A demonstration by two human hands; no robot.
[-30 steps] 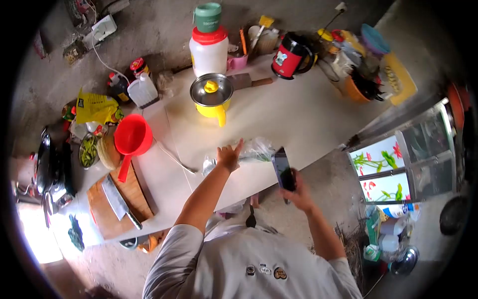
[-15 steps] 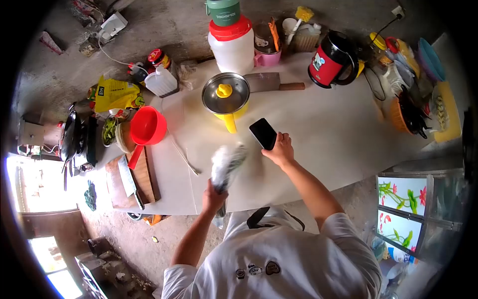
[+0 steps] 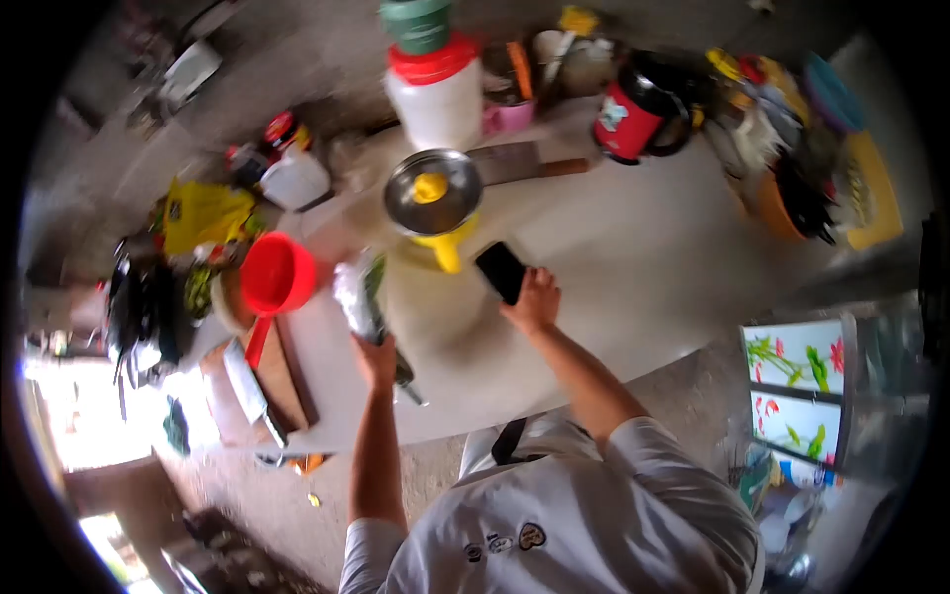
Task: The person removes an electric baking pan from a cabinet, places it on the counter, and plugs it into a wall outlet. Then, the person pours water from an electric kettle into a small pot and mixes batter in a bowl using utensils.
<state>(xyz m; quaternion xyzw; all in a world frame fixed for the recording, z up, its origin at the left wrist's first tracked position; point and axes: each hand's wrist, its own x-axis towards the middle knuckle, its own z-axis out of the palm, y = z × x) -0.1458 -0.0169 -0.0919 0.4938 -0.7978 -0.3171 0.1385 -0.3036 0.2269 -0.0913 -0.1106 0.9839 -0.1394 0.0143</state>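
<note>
Both hands are occupied here: a clear plastic bag of greens (image 3: 358, 297) is gripped in the left hand (image 3: 374, 358), its upper end pointed into the gap between the red dipper (image 3: 277, 275) and the lidded yellow pot (image 3: 433, 198), its lower tip poking out beneath the grip toward the near edge of the bench (image 3: 614, 257). Over on the right, a smartphone (image 3: 501, 271), screen dark, is grasped at its lower end in the right hand (image 3: 534, 299), just beside the pot. Whether bag or phone is touching the bench or held slightly above it cannot be told from this blurred view. The step in hand is best judged as the handling of these two items over the bench, with neither released. For the bag to be set down, clearance from the knife (image 3: 247, 379) and the cutting board (image 3: 284, 381) on the left would be called for, the grip loosened only once its length is supported; for the phone, a flat spot away from the pot.
</note>
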